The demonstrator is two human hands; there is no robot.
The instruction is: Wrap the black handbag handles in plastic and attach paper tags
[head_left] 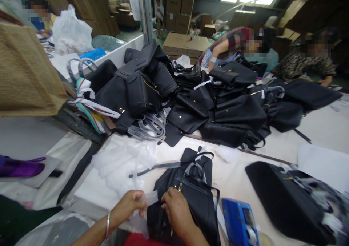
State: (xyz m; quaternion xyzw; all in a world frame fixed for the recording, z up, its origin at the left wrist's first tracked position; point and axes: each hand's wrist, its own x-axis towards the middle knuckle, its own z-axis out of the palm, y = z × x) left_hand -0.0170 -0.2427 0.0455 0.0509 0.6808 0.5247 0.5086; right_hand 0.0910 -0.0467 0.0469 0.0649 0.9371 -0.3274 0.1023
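A black handbag lies on the white table right in front of me, its handles pointing away. My left hand pinches a strip of thin clear plastic wrap at the bag's left edge. A silver bangle sits on that wrist. My right hand rests closed on the bag's front by a gold fitting, fingers pressed to the leather.
A blue tape dispenser sits right of the bag, and another black bag lies further right. A big heap of black handbags fills mid-table. Crumpled plastic lies left. Two people lean over the far side; a woven tan bag stands left.
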